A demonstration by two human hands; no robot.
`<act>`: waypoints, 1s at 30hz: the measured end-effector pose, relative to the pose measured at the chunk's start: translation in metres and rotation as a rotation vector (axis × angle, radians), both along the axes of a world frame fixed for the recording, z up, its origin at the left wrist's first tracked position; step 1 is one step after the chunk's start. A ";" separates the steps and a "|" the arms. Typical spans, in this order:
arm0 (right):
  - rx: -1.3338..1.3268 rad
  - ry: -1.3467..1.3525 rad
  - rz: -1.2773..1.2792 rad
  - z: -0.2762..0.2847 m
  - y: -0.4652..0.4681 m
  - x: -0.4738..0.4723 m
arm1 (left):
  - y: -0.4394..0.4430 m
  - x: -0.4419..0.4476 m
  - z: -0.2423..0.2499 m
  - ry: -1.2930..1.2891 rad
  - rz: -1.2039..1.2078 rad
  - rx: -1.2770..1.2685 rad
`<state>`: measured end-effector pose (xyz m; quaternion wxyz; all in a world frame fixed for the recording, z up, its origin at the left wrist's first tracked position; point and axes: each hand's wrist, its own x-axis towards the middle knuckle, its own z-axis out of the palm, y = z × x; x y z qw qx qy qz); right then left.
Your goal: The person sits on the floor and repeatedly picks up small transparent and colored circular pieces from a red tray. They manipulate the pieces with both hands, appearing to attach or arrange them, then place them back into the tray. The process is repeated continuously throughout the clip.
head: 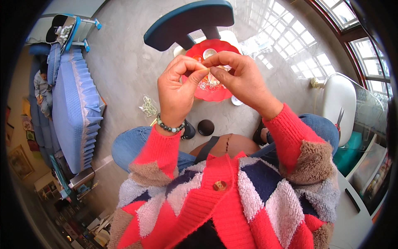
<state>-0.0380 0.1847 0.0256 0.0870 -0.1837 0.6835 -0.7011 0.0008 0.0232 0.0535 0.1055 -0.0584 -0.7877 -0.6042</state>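
Note:
My left hand and my right hand meet above a red scalloped tray. Thumb and forefinger of each are pinched together, with the fingertips almost touching. Whatever may lie between them is too small to make out. In the tray are a small white bowl, an orange dish partly behind my fingers, and crumpled clear plastic packaging. My hands cover part of the tray's middle. A white round lid or dish is by its lower right edge.
A dark chair back rises beyond the tray. On the floor are a clear bag of greenish pieces and a dark round object. Red-handled scissors lie on a white surface at right. A person sits left, beyond a blue-covered table.

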 end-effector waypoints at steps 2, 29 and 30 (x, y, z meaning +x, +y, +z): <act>-0.046 -0.072 0.077 0.004 0.003 0.001 | 0.001 0.000 -0.001 0.008 0.006 0.011; 0.052 -0.164 0.258 0.013 0.008 -0.007 | -0.001 0.000 -0.002 -0.137 0.048 0.404; 0.054 -0.167 0.257 0.014 0.008 -0.007 | -0.002 0.001 -0.003 -0.144 0.046 0.415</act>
